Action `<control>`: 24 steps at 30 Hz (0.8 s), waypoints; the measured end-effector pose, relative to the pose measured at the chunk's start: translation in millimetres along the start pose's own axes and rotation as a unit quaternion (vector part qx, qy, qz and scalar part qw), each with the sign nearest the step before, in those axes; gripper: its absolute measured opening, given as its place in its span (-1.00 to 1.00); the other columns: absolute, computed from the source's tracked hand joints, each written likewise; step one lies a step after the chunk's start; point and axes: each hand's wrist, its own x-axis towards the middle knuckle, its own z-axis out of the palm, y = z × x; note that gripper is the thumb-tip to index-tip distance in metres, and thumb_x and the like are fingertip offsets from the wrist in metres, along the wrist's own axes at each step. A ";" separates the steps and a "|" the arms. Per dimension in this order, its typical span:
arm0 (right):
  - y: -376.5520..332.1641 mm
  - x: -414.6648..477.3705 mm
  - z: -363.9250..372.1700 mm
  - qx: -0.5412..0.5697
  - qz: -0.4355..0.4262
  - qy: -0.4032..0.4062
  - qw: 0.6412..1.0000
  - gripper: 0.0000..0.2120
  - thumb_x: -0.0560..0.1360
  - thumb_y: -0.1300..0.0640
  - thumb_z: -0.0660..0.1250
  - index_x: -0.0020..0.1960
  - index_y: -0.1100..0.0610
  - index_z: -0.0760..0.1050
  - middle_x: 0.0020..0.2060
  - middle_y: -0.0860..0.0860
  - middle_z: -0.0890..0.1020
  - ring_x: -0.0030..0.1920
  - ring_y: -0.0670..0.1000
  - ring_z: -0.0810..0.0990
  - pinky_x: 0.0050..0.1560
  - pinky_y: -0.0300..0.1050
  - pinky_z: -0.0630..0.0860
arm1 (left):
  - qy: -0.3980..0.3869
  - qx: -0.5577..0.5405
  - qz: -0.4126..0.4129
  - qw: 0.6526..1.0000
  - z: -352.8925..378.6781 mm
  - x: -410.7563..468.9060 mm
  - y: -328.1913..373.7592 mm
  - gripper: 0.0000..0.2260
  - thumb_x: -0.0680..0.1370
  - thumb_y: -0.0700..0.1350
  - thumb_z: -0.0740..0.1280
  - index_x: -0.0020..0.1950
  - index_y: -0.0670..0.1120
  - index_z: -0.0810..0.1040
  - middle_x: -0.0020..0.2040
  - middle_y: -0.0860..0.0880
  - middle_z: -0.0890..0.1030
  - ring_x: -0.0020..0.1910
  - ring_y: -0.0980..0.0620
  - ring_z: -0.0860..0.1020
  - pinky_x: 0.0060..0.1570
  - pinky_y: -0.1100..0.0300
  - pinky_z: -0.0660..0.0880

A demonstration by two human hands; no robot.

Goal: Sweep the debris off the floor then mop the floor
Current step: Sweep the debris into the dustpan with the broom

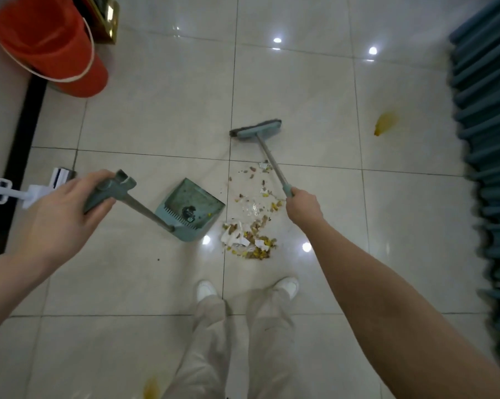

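So, grips first. The left hand is wrapped round the teal plastic grip at the top of a long-handled teal dustpan, fingers curled underneath and thumb laid over the top. From there the grey shaft slants down and to the right into the pan, which sits on the glossy beige tiled floor with its open lip turned away from the person and a dark clump lying inside by the comb teeth.

The right hand is closed tight round the very end of a teal broom. Its long axis runs away from the person and a bit left, the shaft passing over the litter. The head is set crosswise just beyond it, bristles on the far side; whether they touch the tile can't be told.

The debris pile, made of white paper scraps plus yellow and brown crumbs, is just right of the dustpan, in front of the white shoes.

A yellow stain is seen toward the floor's right edge, near the pleated teal curtain. Along the left edge a white mop is parked, with a red plastic bucket in the far left corner.
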 end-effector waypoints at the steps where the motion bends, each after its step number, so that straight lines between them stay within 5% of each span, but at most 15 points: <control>1: -2.5 4.5 4.8 0.019 0.020 -0.015 1.000 -0.63 0.58 0.20 0.07 0.33 0.08 0.45 -0.25 0.02 0.47 -0.25 0.08 0.54 -0.14 0.01 0.62 | -0.003 -0.001 0.001 1.000 3.3 -0.7 -1.1 -0.65 0.51 -0.14 0.38 0.28 -0.02 0.44 0.05 -0.18 0.61 -0.10 -0.27 0.57 -0.20 -0.08 0.48; 6: 8.0 -24.5 28.5 0.028 0.052 -0.060 0.996 -0.60 0.53 0.25 0.06 0.33 0.16 0.42 -0.11 0.09 0.52 -0.11 0.15 0.61 -0.01 0.13 0.63 | -0.036 0.005 -0.011 0.999 22.9 -10.8 1.6 -0.64 0.53 -0.12 0.36 0.32 -0.05 0.43 0.06 -0.23 0.60 -0.07 -0.28 0.56 -0.17 -0.07 0.48; 12: 63.7 -101.5 63.6 0.006 0.057 -0.087 0.995 -0.50 0.53 0.20 0.01 0.45 -0.04 0.26 0.02 0.11 0.57 -0.04 0.13 0.60 -0.03 0.04 0.60 | -0.037 0.003 -0.045 0.998 19.8 -21.6 4.1 -0.66 0.56 -0.06 0.32 0.32 -0.02 0.41 0.06 -0.19 0.61 -0.05 -0.24 0.57 -0.15 -0.04 0.44; 15: 91.4 -141.2 74.2 -0.008 0.056 -0.096 0.994 -0.51 0.54 0.18 -0.01 0.44 -0.09 0.23 -0.01 0.12 0.57 -0.09 0.13 0.58 -0.05 0.03 0.58 | -0.027 0.006 -0.046 0.999 19.2 -26.6 11.5 -0.66 0.55 -0.10 0.34 0.32 -0.06 0.44 0.05 -0.19 0.62 -0.04 -0.27 0.58 -0.19 0.04 0.34; 19: 116.3 -188.6 74.6 -0.026 0.051 -0.108 0.993 -0.57 0.57 0.13 0.00 0.39 -0.14 0.24 -0.02 0.10 0.56 -0.12 0.11 0.55 -0.12 -0.02 0.52 | -0.043 -0.032 -0.035 0.998 22.5 -33.3 6.1 -0.64 0.54 -0.08 0.35 0.31 0.00 0.39 0.04 -0.20 0.61 -0.06 -0.29 0.58 -0.15 -0.07 0.51; 24: 127.8 -191.8 32.6 -0.010 0.017 -0.040 0.999 -0.74 0.60 -0.02 0.09 0.23 -0.07 0.44 -0.18 0.03 0.63 -0.20 0.08 0.61 -0.12 0.07 0.62 | -0.034 -0.021 -0.049 0.998 21.4 -49.7 12.9 -0.64 0.54 -0.02 0.32 0.31 0.09 0.34 0.03 -0.14 0.61 -0.10 -0.25 0.58 -0.17 -0.12 0.55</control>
